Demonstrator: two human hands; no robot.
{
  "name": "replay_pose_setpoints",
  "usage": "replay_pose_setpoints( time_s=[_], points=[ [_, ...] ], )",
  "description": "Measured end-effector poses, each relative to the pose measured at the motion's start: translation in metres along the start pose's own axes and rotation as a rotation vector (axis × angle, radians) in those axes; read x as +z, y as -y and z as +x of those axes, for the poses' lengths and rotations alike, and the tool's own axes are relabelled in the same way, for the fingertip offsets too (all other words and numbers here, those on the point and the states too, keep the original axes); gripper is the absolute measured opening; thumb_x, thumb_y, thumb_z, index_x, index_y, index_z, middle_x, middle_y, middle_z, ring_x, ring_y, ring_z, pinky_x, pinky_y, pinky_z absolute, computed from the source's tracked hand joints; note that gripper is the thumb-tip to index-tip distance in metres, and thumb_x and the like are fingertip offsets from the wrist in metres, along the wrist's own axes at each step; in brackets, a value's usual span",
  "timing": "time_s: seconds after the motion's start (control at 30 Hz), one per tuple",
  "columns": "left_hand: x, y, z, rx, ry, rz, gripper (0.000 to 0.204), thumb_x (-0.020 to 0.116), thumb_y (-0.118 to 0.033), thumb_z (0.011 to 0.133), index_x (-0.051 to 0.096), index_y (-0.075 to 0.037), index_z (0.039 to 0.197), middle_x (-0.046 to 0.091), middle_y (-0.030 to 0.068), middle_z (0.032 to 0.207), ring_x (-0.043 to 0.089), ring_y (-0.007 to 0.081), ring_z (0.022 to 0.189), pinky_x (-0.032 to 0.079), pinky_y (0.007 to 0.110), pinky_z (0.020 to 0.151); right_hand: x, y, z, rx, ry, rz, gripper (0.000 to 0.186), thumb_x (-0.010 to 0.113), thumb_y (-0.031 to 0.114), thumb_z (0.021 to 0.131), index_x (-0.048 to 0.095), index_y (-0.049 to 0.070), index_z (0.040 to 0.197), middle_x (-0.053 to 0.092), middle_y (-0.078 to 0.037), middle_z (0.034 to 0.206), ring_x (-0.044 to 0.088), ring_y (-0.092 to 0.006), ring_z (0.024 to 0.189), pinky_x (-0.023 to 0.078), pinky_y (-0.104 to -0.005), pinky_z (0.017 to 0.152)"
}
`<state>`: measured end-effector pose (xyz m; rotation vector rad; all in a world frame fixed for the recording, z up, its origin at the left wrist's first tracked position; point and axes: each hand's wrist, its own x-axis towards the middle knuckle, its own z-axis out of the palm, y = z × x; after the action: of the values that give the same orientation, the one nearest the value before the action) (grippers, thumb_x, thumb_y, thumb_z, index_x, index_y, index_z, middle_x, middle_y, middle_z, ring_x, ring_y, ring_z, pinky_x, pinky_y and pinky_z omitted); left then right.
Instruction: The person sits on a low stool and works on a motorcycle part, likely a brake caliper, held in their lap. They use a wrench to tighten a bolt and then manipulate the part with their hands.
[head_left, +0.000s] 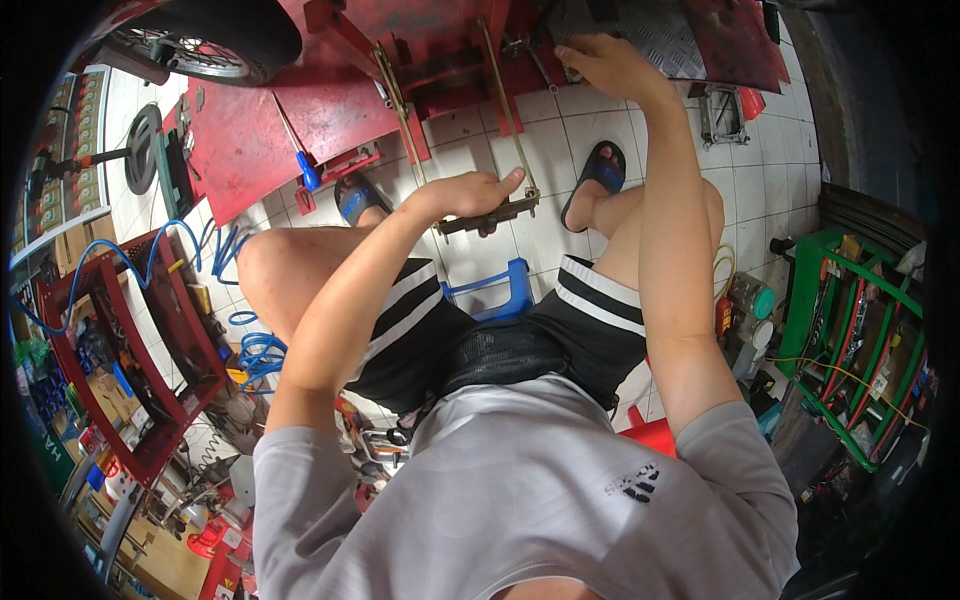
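Note:
My left hand [474,194] is closed over a dark metal crossbar [505,212] between my knees, thumb on top. Two long, thin metal arms [510,115] run from this bar to a red steel frame [455,85] ahead. Farther out to the right, my right hand [612,68] reaches over the edge of the red frame, its fingers stretched out to the left. Its fingertips are close to a small metal part on the frame, and contact cannot be made out. No object shows in that hand.
A blue-handled screwdriver [308,170] lies on the red platform [245,135], below a motorcycle wheel [205,50]. A blue plastic stool [505,290] stands between my legs. Blue air hose [262,355] coils left by a red rack [130,385]; a green rack [800,330] stands right.

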<state>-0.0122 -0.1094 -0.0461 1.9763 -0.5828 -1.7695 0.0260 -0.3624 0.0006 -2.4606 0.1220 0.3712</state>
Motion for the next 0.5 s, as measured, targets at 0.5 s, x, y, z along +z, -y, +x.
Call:
replay_pose_setpoints(
  time_s=[0.5],
  points=[
    [0.004, 0.003, 0.001, -0.005, -0.103, -0.082, 0.092, 0.019, -0.078, 0.093, 0.066, 0.000, 0.109, 0.068, 0.0075, 0.083, 0.064, 0.0179, 0.087, 0.047, 0.034, 0.086, 0.002, -0.001, 0.002, -0.015, -0.008, -0.018, 0.043, 0.053, 0.047, 0.093, 0.070, 0.008, 0.094, 0.069, -0.012, 0.078, 0.066, -0.0293, 0.081, 0.050, -0.0404, 0.077]
  ],
)
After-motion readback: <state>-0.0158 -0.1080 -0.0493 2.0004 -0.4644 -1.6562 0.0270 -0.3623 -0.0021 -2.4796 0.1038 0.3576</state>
